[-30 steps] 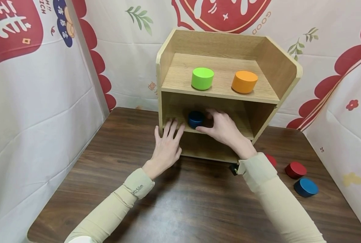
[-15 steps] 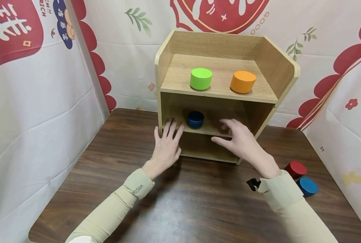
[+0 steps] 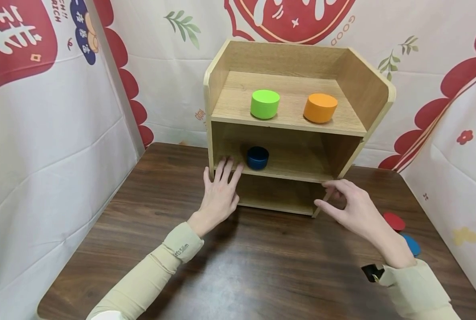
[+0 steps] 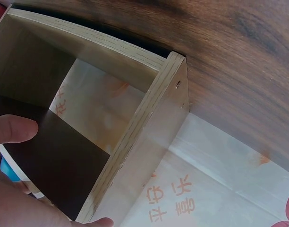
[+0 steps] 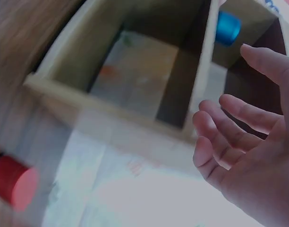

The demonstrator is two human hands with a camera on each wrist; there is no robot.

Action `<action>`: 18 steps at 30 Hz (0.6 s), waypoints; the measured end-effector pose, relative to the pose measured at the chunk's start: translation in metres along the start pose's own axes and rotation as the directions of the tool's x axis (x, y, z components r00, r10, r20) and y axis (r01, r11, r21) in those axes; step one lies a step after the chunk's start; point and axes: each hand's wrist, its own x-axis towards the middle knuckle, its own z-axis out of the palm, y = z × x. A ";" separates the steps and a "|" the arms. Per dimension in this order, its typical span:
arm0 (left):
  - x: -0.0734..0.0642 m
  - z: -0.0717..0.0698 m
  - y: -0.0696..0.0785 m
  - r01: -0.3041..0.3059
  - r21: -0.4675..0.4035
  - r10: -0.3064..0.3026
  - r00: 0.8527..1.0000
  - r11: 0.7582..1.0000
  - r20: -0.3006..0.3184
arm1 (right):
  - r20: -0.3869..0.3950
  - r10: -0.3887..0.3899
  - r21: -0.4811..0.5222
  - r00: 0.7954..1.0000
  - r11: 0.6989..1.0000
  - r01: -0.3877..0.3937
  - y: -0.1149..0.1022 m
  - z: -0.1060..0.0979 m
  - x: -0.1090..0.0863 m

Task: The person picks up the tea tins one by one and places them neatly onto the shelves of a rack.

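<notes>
On the middle level of a small wooden shelf (image 3: 286,126) stands a dark blue round tin (image 3: 257,158), left of centre. My left hand (image 3: 218,195) rests with spread fingers on the shelf's lower left front, fingertips at the middle board's edge just left of that tin. My right hand (image 3: 352,209) is in front of the shelf's lower right corner, its fingers loosely bent and holding nothing. The right wrist view shows those relaxed fingers (image 5: 234,125), with the blue tin (image 5: 228,28) beyond them in its compartment. A green tin (image 3: 265,104) and an orange tin (image 3: 320,108) sit on the top level.
To the right of the shelf, on the dark wood table (image 3: 262,266), lie a red tin (image 3: 394,221) and a blue tin (image 3: 412,245), partly covered by my right arm. Patterned white cloth (image 3: 162,89) hangs behind and on both sides.
My right hand has let go of the dark blue tin and drawn back to the right, out of the shelf. The tin stays where it was; my left hand has not moved.
</notes>
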 end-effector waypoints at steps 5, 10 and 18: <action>0.000 0.000 0.000 0.000 -0.008 0.000 1.000 1.000 -0.003 | -0.013 0.083 -0.034 0.996 0.996 -0.084 0.029 0.001 -0.017; 0.000 0.000 0.001 0.004 -0.007 -0.004 1.000 1.000 -0.001 | 0.050 0.267 -0.082 0.962 0.961 -0.262 0.058 0.004 -0.028; 0.000 -0.002 0.001 0.015 -0.004 -0.015 0.999 1.000 0.045 | 0.186 0.459 -0.191 0.869 0.884 -0.426 0.101 0.020 -0.043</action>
